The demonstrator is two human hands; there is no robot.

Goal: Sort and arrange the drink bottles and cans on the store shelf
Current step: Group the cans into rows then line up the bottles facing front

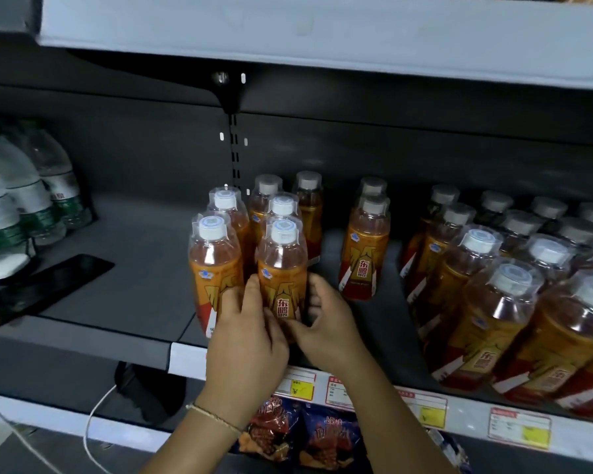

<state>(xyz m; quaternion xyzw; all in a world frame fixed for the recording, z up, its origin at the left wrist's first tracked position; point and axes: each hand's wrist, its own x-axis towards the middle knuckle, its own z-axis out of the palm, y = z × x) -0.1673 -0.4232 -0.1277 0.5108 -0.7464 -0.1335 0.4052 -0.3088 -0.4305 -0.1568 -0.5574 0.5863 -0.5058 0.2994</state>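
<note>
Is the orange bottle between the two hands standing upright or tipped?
Upright: the bottle stands on the shelf, its cap directly on top.

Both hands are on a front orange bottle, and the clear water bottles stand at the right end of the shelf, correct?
No. The head view shows the water bottles at the left end of the shelf. The left hand and right hand are on a front orange bottle.

Dark grey shelf (134, 254), slotted upright (234, 148)
</note>
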